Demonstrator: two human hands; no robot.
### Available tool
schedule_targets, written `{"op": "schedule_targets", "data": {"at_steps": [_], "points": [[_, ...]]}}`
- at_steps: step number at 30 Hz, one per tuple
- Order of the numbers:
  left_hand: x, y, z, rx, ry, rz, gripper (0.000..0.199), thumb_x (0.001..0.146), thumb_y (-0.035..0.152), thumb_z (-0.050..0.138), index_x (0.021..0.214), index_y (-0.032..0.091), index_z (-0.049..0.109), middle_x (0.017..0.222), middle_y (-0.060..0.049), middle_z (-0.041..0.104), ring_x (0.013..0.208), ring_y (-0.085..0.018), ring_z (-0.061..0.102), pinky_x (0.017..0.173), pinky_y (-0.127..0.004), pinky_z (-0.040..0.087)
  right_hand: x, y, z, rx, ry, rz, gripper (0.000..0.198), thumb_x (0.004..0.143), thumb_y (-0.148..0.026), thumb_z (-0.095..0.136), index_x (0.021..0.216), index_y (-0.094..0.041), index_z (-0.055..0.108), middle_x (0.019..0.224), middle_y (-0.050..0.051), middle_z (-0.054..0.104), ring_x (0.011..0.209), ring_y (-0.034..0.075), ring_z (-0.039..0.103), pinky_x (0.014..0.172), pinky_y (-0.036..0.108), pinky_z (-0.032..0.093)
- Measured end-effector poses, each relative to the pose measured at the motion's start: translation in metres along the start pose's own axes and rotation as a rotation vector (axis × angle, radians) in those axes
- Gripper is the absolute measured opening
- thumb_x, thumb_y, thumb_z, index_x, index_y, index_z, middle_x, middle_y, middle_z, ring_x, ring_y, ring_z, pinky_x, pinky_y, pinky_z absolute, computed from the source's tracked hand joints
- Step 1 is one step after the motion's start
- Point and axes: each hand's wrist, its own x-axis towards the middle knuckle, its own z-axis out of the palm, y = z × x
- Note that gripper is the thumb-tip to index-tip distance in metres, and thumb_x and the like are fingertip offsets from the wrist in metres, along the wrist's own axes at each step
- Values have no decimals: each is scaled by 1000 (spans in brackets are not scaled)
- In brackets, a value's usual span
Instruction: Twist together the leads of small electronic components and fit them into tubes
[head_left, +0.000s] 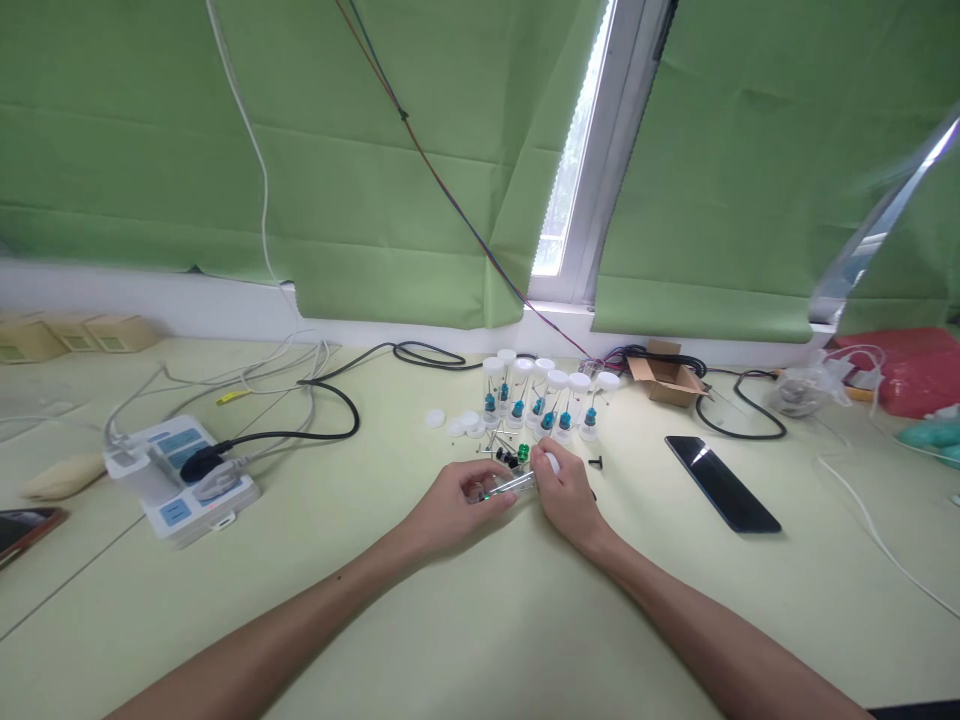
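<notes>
A clear tube [511, 486] lies tilted between my hands, with something thin and shiny inside it. My left hand [451, 502] is closed around the tube's left end. At the other end, my right hand [568, 495] grips the tube by its white cap [553, 463]. Just beyond my fingers are small loose parts: a green piece [523, 453], black pieces [511, 460] and thin metal rods. A black T-shaped piece [595, 462] lies right of my right hand. Behind them stand several clear tubes [556, 402] with white caps and teal pieces inside. Loose white caps [471, 423] lie to their left.
A power strip [176, 475] with plugs and cables is on the left, near a phone [26, 530] at the edge. To the right lie a dark phone [721, 484] and a small cardboard box [667, 380]. Black cable [739, 432] loops beside the box. A red bag [911, 370] sits far right.
</notes>
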Motion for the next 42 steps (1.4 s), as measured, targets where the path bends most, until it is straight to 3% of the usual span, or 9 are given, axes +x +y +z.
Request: {"op": "schedule_targets", "data": {"at_steps": [20,29,42], "points": [[-1,1,0,9,-6,-28,29,79,42,64,97,20,70,70,1,54,63,-13,40,53,-23,33,0,0,1,-6,6,-15,29,93,-30,39,65,-21,38,59,-5,41,58,13,39,58,26,31],[-1,-1,0,-4,4,-13,33,77,44,65,97,19,71,76,-2,61,64,-14,47,56,-24,37,0,0,-1,-14,-2,-10,29,92,-30,39,65,-21,38,59,-5,41,58,13,38,58,26,31],[-2,0,2,5,-17,-12,30,80,43,64,97,20,69,76,0,58,64,-13,42,57,-24,35,2,0,-1,-37,-21,0,29,91,-30,39,64,-21,40,57,-5,40,57,13,37,57,25,30]]}}
